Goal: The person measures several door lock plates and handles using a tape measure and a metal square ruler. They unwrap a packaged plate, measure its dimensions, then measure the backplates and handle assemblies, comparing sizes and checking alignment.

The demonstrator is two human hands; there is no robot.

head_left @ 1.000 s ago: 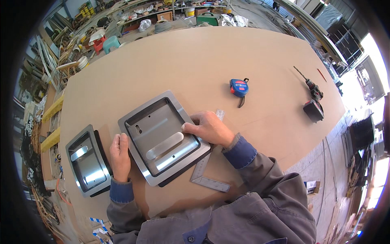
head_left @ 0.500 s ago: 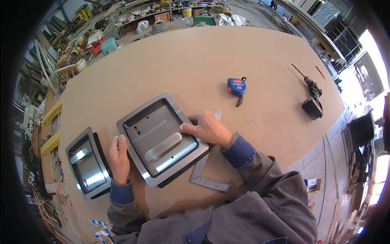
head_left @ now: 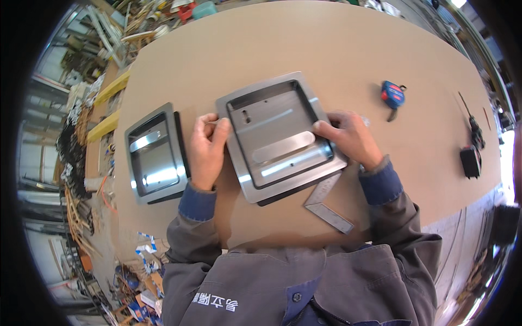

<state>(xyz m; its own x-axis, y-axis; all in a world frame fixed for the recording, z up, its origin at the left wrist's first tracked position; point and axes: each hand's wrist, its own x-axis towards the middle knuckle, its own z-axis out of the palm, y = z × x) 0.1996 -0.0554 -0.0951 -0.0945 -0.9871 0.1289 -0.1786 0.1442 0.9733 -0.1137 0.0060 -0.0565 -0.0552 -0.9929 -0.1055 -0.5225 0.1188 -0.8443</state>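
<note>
A brushed-metal rectangular recessed plate (head_left: pixel 277 122) with a rounded pull bar (head_left: pixel 283 148) across its basin is in front of me, slightly turned. My right hand (head_left: pixel 353 136) grips its right rim, thumb over the edge and fingers mostly hidden. At the left rim my left hand (head_left: pixel 209 152) is closed, fingers curled and thumb against the edge. A dark backing shows beneath the plate's lower edge. Left of that hand lies a second, similar recessed plate (head_left: pixel 142 187). A metal try square (head_left: pixel 329 216) lies partly under the held plate's lower right corner.
The brown board tabletop (head_left: pixel 348 43) carries a blue and red tape measure (head_left: pixel 393 93), a cordless drill (head_left: pixel 472 155) and a thin red pencil-like stick (head_left: pixel 486 118) on the right. Yellow beams (head_left: pixel 103 126) jut out at the left edge. Cluttered workshop floor surrounds the table.
My view has shifted, so the tabletop things sit further right and the plates higher in the picture. My left hand's fingers have curled at the plate's left rim. The right hand keeps its hold.
</note>
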